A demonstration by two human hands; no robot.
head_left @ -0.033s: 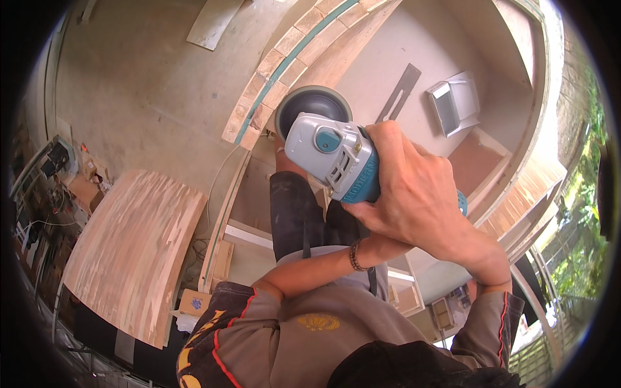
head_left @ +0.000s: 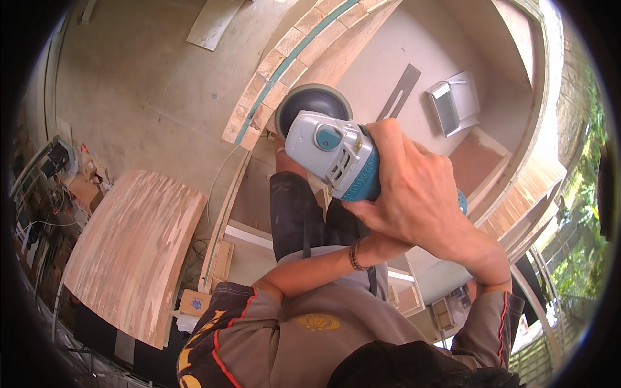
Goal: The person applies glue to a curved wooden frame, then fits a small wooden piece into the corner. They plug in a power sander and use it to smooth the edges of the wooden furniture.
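My right hand is wrapped round the body of a grey and teal angle grinder. A dark round disc is fitted at the grinder's head. It overlaps the inner side of a curved rim of wooden blocks with a green stripe; I cannot tell whether they touch. My left forearm crosses in front of my body, with a beaded bracelet at the wrist. My left hand passes beneath the right one, its fingers hidden, so what it grips does not show.
Inside the large curved wooden frame lie a flat grey slotted bar and an open white box. A curved striped wooden panel stands at the left, with a cable on the floor beside it. Cluttered tools line the far left.
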